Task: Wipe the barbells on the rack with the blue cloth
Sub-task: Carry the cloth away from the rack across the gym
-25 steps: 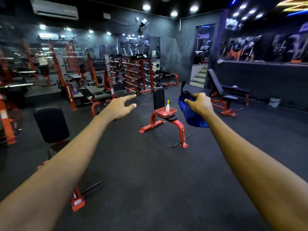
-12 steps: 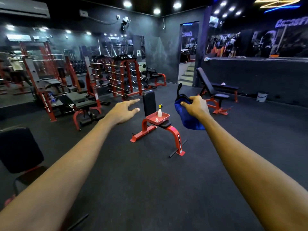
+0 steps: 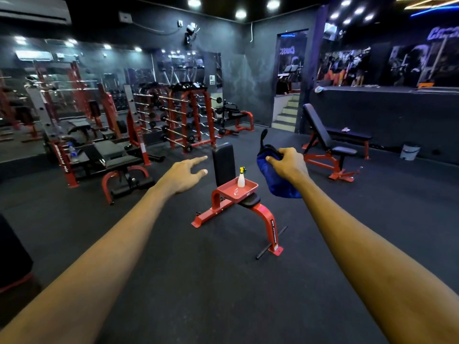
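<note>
Head view. The right hand (image 3: 288, 165) is held out in front of the body, its fingers clenched round the bunched blue cloth (image 3: 274, 186), which hangs below the fist. The left hand (image 3: 184, 175) is extended beside it with fingers loose and spread, grasping nothing.

The barbells (image 3: 177, 134) lie in horizontal tiers on the red rack (image 3: 210, 125) at the far side of the room, well apart from both hands. Between the person and the rack stands a small red bench (image 3: 264, 216) carrying a red tray (image 3: 251, 187) with a spray bottle (image 3: 241, 179) upright in it.

Status: the cloth is in hand, but no bar is within reach. Wiping appears not yet begun. Remaining, by estimate: approach the rack, then wipe every barbell in turn.
</note>
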A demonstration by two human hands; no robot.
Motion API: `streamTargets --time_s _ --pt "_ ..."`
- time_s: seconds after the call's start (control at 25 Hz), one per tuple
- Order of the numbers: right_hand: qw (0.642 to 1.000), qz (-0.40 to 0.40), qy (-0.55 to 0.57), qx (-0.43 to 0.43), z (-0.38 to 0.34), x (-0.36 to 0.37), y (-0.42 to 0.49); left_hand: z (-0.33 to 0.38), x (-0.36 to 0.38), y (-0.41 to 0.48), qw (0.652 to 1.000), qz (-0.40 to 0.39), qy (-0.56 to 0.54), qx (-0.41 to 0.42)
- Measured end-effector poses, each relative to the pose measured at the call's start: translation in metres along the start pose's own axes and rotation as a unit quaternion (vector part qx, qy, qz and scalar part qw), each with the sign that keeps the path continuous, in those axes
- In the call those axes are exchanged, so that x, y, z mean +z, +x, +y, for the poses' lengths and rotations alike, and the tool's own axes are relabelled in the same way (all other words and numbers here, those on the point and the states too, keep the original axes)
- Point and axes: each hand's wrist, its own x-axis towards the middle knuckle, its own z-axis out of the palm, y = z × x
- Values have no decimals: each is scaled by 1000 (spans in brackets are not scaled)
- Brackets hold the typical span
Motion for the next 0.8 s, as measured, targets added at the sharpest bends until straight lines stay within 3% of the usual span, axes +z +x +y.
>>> streamTargets --time_s 0.8 --pt "998 -44 5 43 86 227 427 -126 123 457 999 -31 -13 -21"
